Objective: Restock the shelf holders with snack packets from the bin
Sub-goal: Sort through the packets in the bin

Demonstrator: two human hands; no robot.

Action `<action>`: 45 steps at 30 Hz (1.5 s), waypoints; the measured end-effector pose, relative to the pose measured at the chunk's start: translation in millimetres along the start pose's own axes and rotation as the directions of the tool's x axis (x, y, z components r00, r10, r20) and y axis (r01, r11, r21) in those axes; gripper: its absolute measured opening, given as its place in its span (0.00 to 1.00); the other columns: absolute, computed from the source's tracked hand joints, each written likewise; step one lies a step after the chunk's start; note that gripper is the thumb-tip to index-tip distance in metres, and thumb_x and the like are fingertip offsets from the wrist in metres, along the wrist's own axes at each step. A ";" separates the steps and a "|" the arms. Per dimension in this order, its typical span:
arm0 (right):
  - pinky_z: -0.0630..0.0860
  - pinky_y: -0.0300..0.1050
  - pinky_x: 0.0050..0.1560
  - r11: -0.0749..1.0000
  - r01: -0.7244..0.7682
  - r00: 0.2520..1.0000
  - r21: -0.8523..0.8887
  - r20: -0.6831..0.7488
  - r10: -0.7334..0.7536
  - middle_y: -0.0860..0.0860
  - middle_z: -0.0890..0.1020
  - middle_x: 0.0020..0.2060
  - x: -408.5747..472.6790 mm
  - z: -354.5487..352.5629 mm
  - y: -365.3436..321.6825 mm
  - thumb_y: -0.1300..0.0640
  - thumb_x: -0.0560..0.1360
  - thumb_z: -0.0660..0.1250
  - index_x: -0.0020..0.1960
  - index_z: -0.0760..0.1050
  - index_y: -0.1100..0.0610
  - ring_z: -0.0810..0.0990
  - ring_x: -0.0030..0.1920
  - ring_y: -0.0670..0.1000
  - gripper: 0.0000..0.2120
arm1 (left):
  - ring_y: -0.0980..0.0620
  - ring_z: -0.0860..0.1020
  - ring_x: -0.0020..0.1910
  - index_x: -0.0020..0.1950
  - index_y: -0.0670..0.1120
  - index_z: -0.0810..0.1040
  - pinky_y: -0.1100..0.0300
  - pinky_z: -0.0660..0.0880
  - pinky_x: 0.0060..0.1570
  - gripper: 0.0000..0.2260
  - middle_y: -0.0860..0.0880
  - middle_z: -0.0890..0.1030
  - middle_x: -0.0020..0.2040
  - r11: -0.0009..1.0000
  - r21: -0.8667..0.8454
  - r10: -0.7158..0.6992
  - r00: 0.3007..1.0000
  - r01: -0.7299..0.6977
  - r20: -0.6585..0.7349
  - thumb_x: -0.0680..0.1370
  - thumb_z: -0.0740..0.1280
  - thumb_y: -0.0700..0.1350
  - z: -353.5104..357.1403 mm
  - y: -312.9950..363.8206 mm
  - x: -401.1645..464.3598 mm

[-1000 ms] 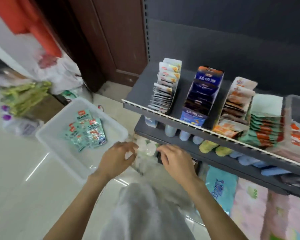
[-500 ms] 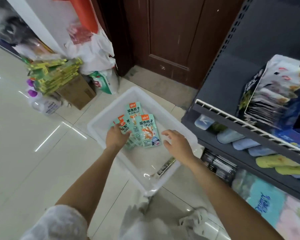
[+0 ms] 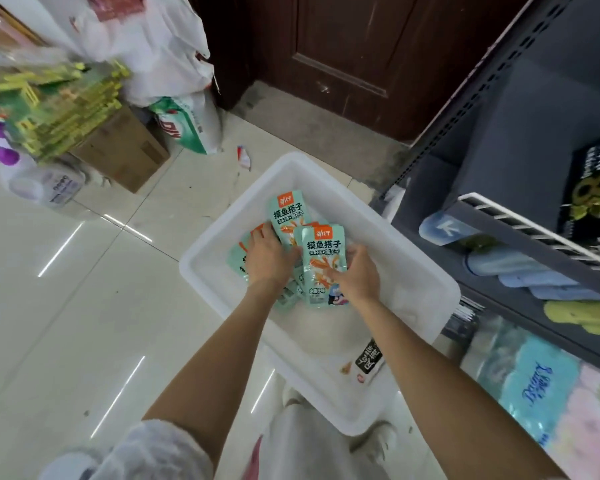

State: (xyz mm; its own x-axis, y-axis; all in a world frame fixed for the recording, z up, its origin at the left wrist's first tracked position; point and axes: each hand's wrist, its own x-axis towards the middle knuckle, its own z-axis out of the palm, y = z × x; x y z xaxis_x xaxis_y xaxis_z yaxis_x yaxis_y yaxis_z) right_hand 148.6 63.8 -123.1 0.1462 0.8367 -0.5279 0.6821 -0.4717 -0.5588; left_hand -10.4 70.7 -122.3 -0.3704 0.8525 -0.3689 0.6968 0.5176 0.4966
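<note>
packets point(image 3: 323, 261) mint green (orange logo) | bin point(image 3: 426, 292) white | door point(image 3: 354, 53) brown

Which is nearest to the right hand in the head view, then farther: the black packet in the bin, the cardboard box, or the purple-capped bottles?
1. Black packet: in the white bin's near corner, just below the right hand.
2. Cardboard box: on the floor, up and to the left of the bin.
3. Purple-capped bottles: farthest left, beyond the box.
</note>
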 end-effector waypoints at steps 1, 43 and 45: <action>0.69 0.43 0.39 1.000 -0.006 1.000 -0.008 -0.006 0.006 0.48 0.79 0.48 -1.5 -0.3 2.6 0.51 0.67 0.77 0.55 0.69 0.57 0.78 0.46 0.51 0.24 | 0.44 0.69 0.63 0.68 0.42 0.65 0.46 0.70 0.61 0.31 0.44 0.73 0.62 1.000 0.018 0.004 1.000 -0.004 -0.005 0.71 0.72 0.52 1.9 1.1 1.8; 0.76 0.34 0.35 0.691 0.063 0.979 0.720 -0.180 0.099 0.47 0.83 0.43 -142.1 -111.8 2.1 0.61 0.79 0.62 0.49 0.72 0.57 0.83 0.39 0.42 0.01 | 0.44 0.81 0.48 0.60 0.48 0.74 0.46 0.77 0.52 0.11 0.44 0.82 0.53 0.584 -0.781 0.067 0.946 0.221 0.317 0.79 0.62 0.41 -89.7 26.5 -90.6; 0.76 0.34 0.31 0.642 0.093 0.965 0.761 -0.227 0.128 0.51 0.82 0.45 -153.9 -128.6 11.4 0.65 0.78 0.63 0.55 0.69 0.57 0.83 0.39 0.45 0.08 | 0.49 0.82 0.49 0.60 0.51 0.73 0.47 0.77 0.54 0.12 0.50 0.84 0.51 0.544 -0.796 0.085 0.926 0.266 0.368 0.77 0.65 0.42 -85.9 47.2 -104.4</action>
State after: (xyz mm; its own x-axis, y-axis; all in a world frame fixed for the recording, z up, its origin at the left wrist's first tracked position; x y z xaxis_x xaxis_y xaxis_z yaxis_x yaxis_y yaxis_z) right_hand 226.0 -34.5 34.0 0.3910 0.8103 -0.4364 -0.0942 -0.4364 -0.8948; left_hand 8.4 12.4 7.2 -0.0583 0.8065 -0.5884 -0.2080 0.5666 0.7973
